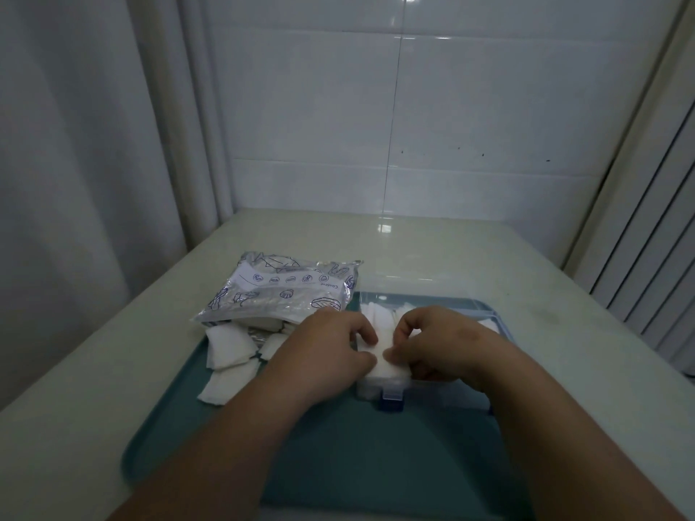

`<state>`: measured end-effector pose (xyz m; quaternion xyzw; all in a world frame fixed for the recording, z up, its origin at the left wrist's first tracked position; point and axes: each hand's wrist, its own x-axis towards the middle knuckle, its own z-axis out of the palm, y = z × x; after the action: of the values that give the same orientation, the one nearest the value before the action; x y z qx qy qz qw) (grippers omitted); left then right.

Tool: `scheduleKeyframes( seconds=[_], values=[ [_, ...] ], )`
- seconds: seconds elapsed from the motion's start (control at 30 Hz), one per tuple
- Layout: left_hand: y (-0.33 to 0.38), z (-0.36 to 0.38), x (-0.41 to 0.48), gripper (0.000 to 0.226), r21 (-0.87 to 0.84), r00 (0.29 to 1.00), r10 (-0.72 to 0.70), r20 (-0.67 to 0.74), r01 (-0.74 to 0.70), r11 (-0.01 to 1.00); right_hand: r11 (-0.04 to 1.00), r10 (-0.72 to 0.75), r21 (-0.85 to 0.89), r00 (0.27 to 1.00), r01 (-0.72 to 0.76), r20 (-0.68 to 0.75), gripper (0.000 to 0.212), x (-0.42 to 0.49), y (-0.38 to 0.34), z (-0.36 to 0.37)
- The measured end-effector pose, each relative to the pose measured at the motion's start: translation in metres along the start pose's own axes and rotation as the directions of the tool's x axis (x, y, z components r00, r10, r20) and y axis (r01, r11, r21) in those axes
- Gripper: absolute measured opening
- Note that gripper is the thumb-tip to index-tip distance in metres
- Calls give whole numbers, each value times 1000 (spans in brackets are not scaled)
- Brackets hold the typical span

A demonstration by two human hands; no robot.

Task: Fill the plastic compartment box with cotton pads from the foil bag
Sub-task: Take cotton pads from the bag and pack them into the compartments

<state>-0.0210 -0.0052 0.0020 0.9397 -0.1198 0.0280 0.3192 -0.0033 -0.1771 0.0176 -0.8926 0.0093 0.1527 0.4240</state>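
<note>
A clear plastic compartment box (489, 319) with a blue latch (391, 396) rests on a teal tray (338, 464). White cotton pads fill its visible compartments. My left hand (331, 347) and my right hand (443, 344) meet over the box's front-left compartment, both pinching a stack of white cotton pads (383, 364) that sits in it. The silver foil bag (286, 291) with blue drawings lies to the left of the box, its mouth toward me. Several loose cotton pads (227, 351) spill from it onto the tray.
The tray sits on a pale tabletop (489, 250). A white tiled wall (376, 107) stands behind, a grey curtain (94, 144) hangs at the left, and a ribbed panel (658, 257) borders the right side.
</note>
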Motion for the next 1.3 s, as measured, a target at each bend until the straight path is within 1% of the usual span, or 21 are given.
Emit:
scheduleKeyframes(
  seconds=[0.07,0.13,0.3,0.37,0.47,0.6,0.7,0.8,0.87,0.9,0.93,0.97,1.03,1.07,1.2,1.3],
  values=[
    [0,1,0,21,21,1000,-2,23,2,1000,998,-17,-61,1000,17,-10,14,2,1,1],
    [0,1,0,21,18,1000,-9,12,9,1000,995,-29,-95,999,27,-22,15,3,1,2],
    [-2,1,2,26,-4,999,-34,-17,33,999,997,-23,-75,1000,22,-3,13,2,1,1],
    [-2,2,2,29,-1,999,-33,-17,33,999,999,-19,-48,1000,20,15,16,2,2,-1],
    [-2,3,3,34,19,999,-37,-9,37,999,998,-14,-67,999,17,36,21,1,1,-3],
    [0,6,6,36,62,998,-43,37,41,997,970,-30,-241,1000,29,-3,18,3,-2,2],
    [3,8,6,34,55,995,-63,76,59,997,951,-53,-304,999,51,0,16,4,-3,6],
    [3,8,7,34,55,995,-79,67,75,996,956,-60,-287,998,59,3,13,5,1,4],
    [2,8,7,33,64,996,-81,49,78,995,975,-52,-216,999,47,-16,8,3,1,4],
    [1,8,7,31,58,996,-79,34,77,995,979,-53,-198,998,45,-33,18,3,1,4],
    [0,8,7,28,39,997,-79,20,78,996,975,-57,-220,997,43,-55,27,3,1,5],
    [-1,8,8,26,16,997,-81,9,81,997,959,-69,-279,995,46,-73,30,4,0,7],
    [-3,9,8,28,0,996,-92,-6,92,996,919,-97,-391,990,49,-104,23,3,-3,11],
    [-3,10,7,28,4,995,-96,-14,96,995,909,-106,-415,988,50,-114,20,3,-4,12],
    [-1,12,6,16,24,994,-76,-78,79,997,900,-113,-433,987,54,-113,14,3,-7,12],
    [-1,11,7,20,35,993,-76,-93,80,996,900,-135,-430,985,75,-109,8,3,-6,12]
  ],
)
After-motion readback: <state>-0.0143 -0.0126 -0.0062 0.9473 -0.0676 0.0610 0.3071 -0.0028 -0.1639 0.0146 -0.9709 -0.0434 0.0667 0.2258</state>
